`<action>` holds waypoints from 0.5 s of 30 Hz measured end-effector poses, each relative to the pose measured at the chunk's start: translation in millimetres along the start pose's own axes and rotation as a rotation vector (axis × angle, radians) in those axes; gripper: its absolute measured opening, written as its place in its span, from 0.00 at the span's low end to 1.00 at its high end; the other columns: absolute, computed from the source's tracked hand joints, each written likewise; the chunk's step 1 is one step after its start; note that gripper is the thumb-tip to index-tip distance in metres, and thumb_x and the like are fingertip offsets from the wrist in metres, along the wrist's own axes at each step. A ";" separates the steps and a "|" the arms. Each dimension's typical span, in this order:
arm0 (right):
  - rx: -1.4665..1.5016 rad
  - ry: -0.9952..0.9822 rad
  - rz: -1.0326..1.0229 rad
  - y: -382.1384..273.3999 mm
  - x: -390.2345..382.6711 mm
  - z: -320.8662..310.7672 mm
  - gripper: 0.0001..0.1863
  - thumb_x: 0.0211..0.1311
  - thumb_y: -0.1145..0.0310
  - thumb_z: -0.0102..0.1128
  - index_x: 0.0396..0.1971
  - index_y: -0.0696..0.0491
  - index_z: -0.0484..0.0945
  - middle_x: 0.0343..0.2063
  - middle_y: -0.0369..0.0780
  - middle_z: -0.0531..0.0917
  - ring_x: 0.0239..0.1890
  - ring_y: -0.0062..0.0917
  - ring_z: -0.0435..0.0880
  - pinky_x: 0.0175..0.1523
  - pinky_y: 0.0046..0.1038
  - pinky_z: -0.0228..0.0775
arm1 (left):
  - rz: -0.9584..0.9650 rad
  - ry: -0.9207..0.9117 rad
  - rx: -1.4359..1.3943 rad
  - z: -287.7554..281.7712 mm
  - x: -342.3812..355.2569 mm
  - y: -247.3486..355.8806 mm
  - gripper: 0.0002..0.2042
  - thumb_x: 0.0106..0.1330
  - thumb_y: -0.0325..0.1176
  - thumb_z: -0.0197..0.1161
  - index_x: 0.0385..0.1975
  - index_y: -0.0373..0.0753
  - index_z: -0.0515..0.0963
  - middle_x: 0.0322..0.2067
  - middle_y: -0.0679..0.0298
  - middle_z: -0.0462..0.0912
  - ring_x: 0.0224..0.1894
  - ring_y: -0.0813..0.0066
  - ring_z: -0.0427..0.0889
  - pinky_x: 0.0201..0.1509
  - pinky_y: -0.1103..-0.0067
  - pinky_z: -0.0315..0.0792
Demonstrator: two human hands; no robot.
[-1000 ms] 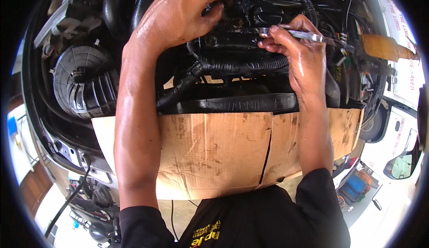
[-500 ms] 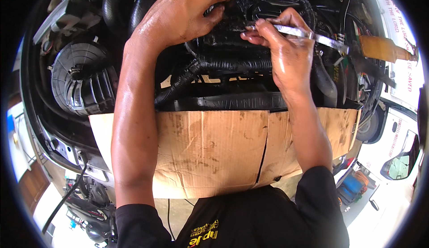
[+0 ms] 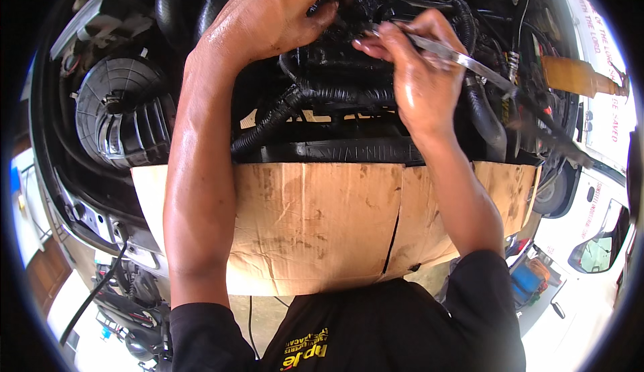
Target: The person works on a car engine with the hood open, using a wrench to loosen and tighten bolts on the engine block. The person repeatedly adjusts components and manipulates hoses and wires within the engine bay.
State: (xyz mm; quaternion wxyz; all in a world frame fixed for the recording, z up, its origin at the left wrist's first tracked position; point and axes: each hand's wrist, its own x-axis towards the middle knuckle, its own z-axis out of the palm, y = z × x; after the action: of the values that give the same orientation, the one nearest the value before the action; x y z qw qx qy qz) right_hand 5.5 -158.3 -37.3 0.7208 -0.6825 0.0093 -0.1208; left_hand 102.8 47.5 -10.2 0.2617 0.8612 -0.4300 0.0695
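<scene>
My left hand (image 3: pixel 285 13) reaches over the engine (image 3: pixel 349 70), its fingers curled and their tips lost among the dark, oily parts. Whatever it grips there is hidden. A little to its right, my right hand (image 3: pixel 422 70) pinches a long, flat, silver-coloured metal tool (image 3: pixel 479 69) between thumb and fingers. One end of the tool points toward the engine near my left fingertips; the other slants out to the right. Beyond that outer end runs a blurred dark strip (image 3: pixel 553 127). The tool's exact kind is unclear. Both forearms look wet and shiny.
A stained cardboard sheet (image 3: pixel 322 231) covers the car's front edge before me. Ribbed black hose (image 3: pixel 342 95) crosses the engine bay. At left sits a round black housing (image 3: pixel 121 110); at right, an amber bottle (image 3: pixel 570 77). A white vehicle (image 3: pixel 594 224) stands farther right.
My right hand has shifted slightly left with the tool, which now slopes down more steeply to the right. The dark strip beyond it has swung lower. My left hand is almost still.
</scene>
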 end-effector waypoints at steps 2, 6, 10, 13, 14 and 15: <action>-0.067 -0.057 -0.051 8.5 7.2 5.8 0.12 0.72 0.84 0.65 0.31 0.58 0.71 0.29 0.45 0.87 0.34 0.35 0.95 0.43 0.33 0.93 | 0.037 0.009 -0.006 1.1 0.1 0.0 0.13 0.64 0.28 0.67 0.45 0.27 0.85 0.44 0.46 0.88 0.49 0.43 0.87 0.57 0.59 0.81; 0.023 -0.018 0.103 -14.0 -7.3 -9.7 0.10 0.72 0.84 0.64 0.33 0.59 0.72 0.32 0.46 0.87 0.35 0.35 0.95 0.41 0.33 0.93 | 0.030 0.070 -0.021 -9.2 -2.7 -0.2 0.13 0.64 0.27 0.66 0.45 0.27 0.85 0.44 0.46 0.88 0.48 0.43 0.87 0.56 0.59 0.81; -0.069 0.019 -0.019 -11.5 -3.0 5.6 0.07 0.73 0.83 0.63 0.34 0.61 0.74 0.33 0.48 0.89 0.33 0.34 0.94 0.40 0.32 0.92 | -0.001 -0.014 -0.039 -5.1 0.6 -1.2 0.14 0.64 0.28 0.66 0.46 0.27 0.85 0.44 0.45 0.88 0.50 0.44 0.87 0.57 0.60 0.81; -0.185 -0.079 0.025 -15.5 -7.7 0.6 0.05 0.77 0.79 0.62 0.44 0.66 0.83 0.38 0.46 0.90 0.35 0.30 0.94 0.44 0.27 0.90 | 0.025 0.004 -0.034 -1.6 -4.7 -0.9 0.14 0.65 0.28 0.66 0.47 0.27 0.85 0.45 0.46 0.88 0.50 0.44 0.87 0.58 0.59 0.81; -0.234 -0.125 0.038 -18.4 -9.8 -5.2 0.08 0.78 0.78 0.62 0.47 0.67 0.84 0.39 0.46 0.91 0.35 0.29 0.94 0.44 0.27 0.90 | 0.016 0.015 -0.023 -4.4 -5.7 0.1 0.14 0.65 0.28 0.66 0.47 0.27 0.85 0.45 0.46 0.89 0.50 0.44 0.87 0.58 0.59 0.80; -0.269 -0.152 0.098 -21.3 -14.3 -12.4 0.11 0.79 0.75 0.62 0.51 0.66 0.86 0.42 0.44 0.91 0.40 0.28 0.94 0.49 0.26 0.89 | 0.007 0.027 -0.011 -6.7 -7.1 0.2 0.14 0.65 0.28 0.66 0.47 0.27 0.85 0.45 0.46 0.89 0.50 0.44 0.87 0.59 0.59 0.80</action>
State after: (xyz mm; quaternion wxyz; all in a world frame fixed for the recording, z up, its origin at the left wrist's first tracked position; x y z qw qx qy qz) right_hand -14.0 -168.6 -19.2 0.6265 -0.7788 0.0041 -0.0309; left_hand 98.9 55.8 -6.8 0.2722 0.8572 -0.4299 0.0796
